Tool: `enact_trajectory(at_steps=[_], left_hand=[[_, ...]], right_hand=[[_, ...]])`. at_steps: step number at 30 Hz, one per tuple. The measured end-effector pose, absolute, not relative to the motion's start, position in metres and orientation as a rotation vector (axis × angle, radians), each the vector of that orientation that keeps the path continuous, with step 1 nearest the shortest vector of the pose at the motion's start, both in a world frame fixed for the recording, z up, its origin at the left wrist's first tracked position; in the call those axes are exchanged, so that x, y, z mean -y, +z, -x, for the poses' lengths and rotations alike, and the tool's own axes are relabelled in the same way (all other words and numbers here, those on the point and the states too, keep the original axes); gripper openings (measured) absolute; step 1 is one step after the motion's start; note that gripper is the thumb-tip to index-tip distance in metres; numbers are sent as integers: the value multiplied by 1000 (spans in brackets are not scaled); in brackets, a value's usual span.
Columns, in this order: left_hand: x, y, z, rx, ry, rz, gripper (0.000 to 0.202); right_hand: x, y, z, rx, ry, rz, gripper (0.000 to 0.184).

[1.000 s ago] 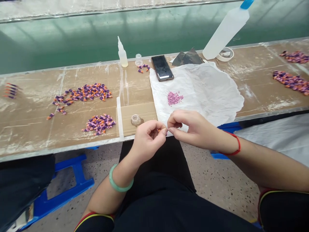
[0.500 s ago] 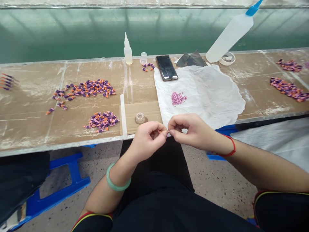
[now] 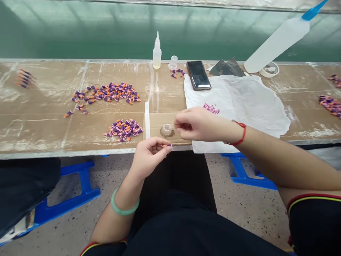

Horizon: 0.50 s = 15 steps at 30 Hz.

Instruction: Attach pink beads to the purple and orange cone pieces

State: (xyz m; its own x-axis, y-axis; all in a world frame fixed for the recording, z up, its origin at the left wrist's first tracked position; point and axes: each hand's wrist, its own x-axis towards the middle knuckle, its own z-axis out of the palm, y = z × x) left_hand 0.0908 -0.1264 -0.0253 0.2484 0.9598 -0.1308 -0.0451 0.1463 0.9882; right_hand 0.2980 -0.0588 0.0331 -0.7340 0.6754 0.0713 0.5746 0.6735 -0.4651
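Observation:
Just off the table's front edge, my left hand (image 3: pixel 150 156) pinches a small orange and purple figurine (image 3: pixel 166 145) between thumb and fingertips. My right hand (image 3: pixel 198 124) is closed, its fingertips beside a small clear glass pot (image 3: pixel 166 130) on a cardboard piece (image 3: pixel 157 119). Whatever the right fingers may hold is too small to make out. Behind that hand, tiny pink beads (image 3: pixel 211 108) lie on a white cloth (image 3: pixel 255 103), partly covered by the hand. To the left are one pile of similar figurines (image 3: pixel 124 130) and a looser spread of them (image 3: pixel 114 91).
Along the back stand a small dropper bottle (image 3: pixel 157 55), a clear cap (image 3: pixel 173 62), a phone (image 3: pixel 198 75), dark sheets (image 3: pixel 226 67), a tape roll (image 3: pixel 269 69) and a tilted large white bottle (image 3: pixel 277 44). Blue stools (image 3: pixel 82 181) are below the table (image 3: pixel 42 124).
My hands have parted. The right hand has moved up over the table to the glass pot; the left keeps the figurine near the edge. The view has shifted, so the table things appear further right.

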Motion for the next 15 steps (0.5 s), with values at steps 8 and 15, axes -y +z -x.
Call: enact_trajectory(at_steps=[8,15], left_hand=[[122,-38,-90,-1055,996,-1164,12],[121,-38,-90,-1028,985,-1103,14]], right_hand=[[31,38,-272,3064,331,1033,23],[31,38,-269,3112,327,1011,24]])
